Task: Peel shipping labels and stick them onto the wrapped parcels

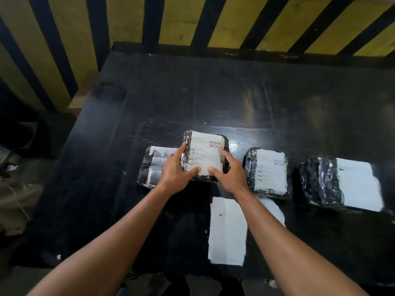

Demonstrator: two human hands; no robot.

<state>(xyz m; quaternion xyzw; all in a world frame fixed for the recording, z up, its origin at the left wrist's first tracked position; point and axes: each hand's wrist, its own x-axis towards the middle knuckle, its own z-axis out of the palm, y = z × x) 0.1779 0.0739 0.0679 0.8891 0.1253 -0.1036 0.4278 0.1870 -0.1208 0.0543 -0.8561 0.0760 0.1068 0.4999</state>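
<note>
Several black plastic-wrapped parcels lie on a black table (235, 92). The middle parcel (225, 142) carries a white shipping label (205, 154) with barcodes. My left hand (175, 171) grips its left edge, thumb on the label's near edge. My right hand (229, 174) holds its right side, index finger and thumb pressing on the label. A parcel (154, 165) on the left lies partly under the held one. To the right lie two labelled parcels, one near (267, 169) and one farther right (342, 182).
White backing sheets (227, 231) lie on the table near me, under my right forearm. A yellow-and-black striped wall (213, 18) stands behind the table. At the left, beyond the table edge, are a cardboard piece (83, 99) and dim clutter on the floor.
</note>
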